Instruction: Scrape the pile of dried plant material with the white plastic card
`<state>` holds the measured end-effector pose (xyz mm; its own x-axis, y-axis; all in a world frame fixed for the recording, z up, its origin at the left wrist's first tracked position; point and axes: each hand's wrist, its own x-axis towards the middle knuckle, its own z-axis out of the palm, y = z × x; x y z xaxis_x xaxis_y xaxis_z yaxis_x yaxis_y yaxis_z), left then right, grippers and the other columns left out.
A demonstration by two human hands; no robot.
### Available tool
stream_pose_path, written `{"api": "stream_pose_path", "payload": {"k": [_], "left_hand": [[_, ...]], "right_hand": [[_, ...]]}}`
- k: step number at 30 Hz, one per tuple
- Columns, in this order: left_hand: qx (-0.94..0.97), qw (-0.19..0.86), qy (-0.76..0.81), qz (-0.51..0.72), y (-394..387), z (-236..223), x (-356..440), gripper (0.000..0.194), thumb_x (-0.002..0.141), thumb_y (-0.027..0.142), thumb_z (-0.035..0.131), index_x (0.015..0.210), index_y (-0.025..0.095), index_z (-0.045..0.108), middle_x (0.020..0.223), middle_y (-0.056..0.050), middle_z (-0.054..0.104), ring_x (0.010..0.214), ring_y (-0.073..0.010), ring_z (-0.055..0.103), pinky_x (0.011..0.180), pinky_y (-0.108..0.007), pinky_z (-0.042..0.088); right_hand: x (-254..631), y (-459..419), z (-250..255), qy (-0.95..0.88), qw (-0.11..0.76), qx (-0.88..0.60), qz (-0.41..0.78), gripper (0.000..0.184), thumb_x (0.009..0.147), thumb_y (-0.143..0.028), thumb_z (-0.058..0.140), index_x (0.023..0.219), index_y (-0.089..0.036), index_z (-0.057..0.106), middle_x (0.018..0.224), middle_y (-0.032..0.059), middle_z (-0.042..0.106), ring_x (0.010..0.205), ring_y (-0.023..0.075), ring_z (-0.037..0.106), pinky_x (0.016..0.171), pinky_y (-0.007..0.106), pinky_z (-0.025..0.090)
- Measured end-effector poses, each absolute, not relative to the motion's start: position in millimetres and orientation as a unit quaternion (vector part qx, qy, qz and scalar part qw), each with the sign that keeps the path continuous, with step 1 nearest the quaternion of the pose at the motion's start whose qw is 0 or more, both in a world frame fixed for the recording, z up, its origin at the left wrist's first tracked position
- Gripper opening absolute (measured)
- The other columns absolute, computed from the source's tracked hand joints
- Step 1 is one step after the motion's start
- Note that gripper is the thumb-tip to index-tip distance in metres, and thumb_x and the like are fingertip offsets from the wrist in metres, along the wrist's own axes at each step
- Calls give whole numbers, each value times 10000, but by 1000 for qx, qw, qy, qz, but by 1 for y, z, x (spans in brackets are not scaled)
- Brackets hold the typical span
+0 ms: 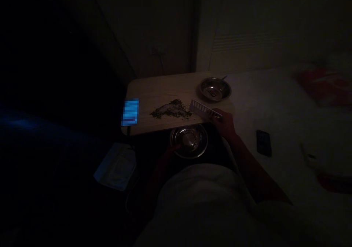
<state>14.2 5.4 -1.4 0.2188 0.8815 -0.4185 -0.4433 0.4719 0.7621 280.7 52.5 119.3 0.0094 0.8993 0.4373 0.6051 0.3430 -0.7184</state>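
In my right hand is a pale, flat strip with a row of slots, its far end at the right edge of a pile of small dark bits. The bits lie spread on a light wooden table with a paler patch among them. My left hand grips the rim of a shiny metal bowl, held just below the table's front edge. Its fingers are mostly lost in the dark. What lies in the bowl is hard to make out.
A second metal bowl with a handle sticking out stands at the table's back right. A lit blue screen is at the left edge. A dark phone lies on a pale surface to the right. A pale box-like thing is lower left.
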Motion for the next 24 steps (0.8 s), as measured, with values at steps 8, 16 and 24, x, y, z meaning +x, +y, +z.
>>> {"api": "stream_pose_path", "payload": {"k": [8,16,24], "left_hand": [[238,742,438,447,7,-5,14,625,488,255,868,1087,170,709,1147,-121,711,1265,-428,489,1052,-528,406],[259,736,432,452,7,-4,15,663,494,287,871,1125,183,696,1196,-115,690,1281,-419,475,1074,-525,383],[255,738,430,452,7,-4,15,658,519,251,863,1148,186,682,1198,-110,690,1298,-407,460,1081,-517,373]], "right_hand": [[267,41,119,-696,439,-545,160,225,851,-279,575,1027,-193,685,939,52,733,795,198,677,720,301,504],[266,38,120,-692,439,-550,160,208,858,-296,573,1002,-191,680,879,43,719,745,184,659,676,277,482],[264,31,121,-681,436,-567,159,206,858,-349,573,957,-198,674,800,33,701,660,169,629,595,266,459]]}}
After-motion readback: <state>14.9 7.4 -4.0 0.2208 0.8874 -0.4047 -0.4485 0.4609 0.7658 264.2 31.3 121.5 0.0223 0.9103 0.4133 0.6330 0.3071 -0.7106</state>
